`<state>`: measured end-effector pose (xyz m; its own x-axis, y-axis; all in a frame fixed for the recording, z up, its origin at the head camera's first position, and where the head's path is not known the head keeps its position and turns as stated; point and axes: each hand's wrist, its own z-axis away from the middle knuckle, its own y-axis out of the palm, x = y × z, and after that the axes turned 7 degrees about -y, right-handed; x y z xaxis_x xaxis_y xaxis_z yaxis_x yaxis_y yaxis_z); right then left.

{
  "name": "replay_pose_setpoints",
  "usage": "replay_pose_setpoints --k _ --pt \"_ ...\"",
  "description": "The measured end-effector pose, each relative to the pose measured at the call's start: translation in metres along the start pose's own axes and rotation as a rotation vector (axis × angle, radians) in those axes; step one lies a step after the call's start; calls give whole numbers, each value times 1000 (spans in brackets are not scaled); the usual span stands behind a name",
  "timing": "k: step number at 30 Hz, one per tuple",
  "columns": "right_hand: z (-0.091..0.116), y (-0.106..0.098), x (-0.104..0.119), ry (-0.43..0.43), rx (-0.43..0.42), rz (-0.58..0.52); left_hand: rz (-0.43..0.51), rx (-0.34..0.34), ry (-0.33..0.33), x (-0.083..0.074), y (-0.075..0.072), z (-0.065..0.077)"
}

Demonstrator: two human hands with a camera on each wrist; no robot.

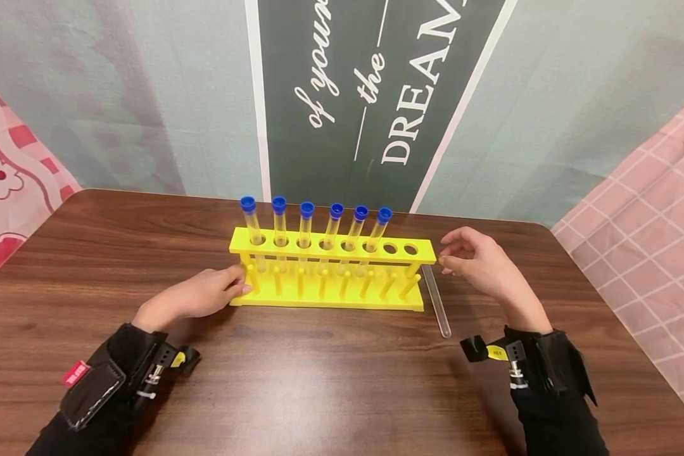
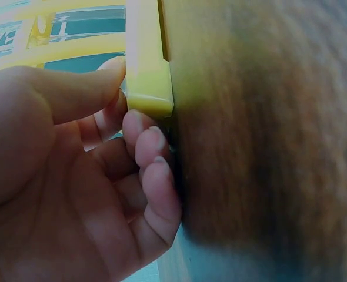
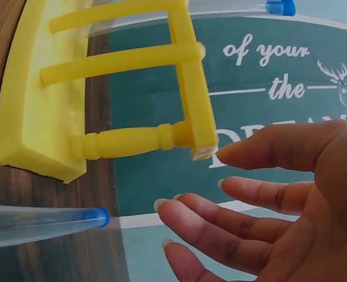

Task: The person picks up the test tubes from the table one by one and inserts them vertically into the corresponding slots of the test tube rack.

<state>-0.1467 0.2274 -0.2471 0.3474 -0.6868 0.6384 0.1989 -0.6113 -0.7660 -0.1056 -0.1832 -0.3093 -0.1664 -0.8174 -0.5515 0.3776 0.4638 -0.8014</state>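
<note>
A yellow test tube rack (image 1: 325,301) stands on the table, holding several clear test tubes with blue caps (image 1: 336,210). The two holes at its right end (image 1: 410,249) have no tube in them. My left hand (image 1: 208,292) grips the rack's left end; in the left wrist view its thumb and fingertips (image 2: 156,141) meet the base. Just off the rack's right end is my right hand (image 1: 479,259), fingers loosely bent, with nothing held. A clear test tube (image 1: 436,303) lies on the tabletop between that hand and the rack, its upper end partly hidden by the rack.
The brown wooden table (image 1: 319,380) reaches back to a hanging cloth with a dark green panel and white lettering (image 1: 370,82). Pink patterned cloth (image 1: 655,253) borders the table at the right, with more at the left.
</note>
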Motion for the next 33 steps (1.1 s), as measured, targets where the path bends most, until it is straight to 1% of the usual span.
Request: replay_pose_setpoints --k 7,11,17,21,25,33 --pt "-4 1 -10 60 47 -55 6 7 -14 0 0 0" --pt "-6 4 -14 96 78 -59 6 5 -9 -1 0 0" --pt "-10 8 -28 129 140 -54 -6 -4 0 -1 0 -1" --pt "-13 11 -32 163 192 -27 -8 -7 3 -1 0 -1" --pt "-14 14 -31 193 238 13 -8 -8 2 -1 0 -1" --pt "-16 22 -34 213 273 28 -13 -13 -5 -1 0 -1"
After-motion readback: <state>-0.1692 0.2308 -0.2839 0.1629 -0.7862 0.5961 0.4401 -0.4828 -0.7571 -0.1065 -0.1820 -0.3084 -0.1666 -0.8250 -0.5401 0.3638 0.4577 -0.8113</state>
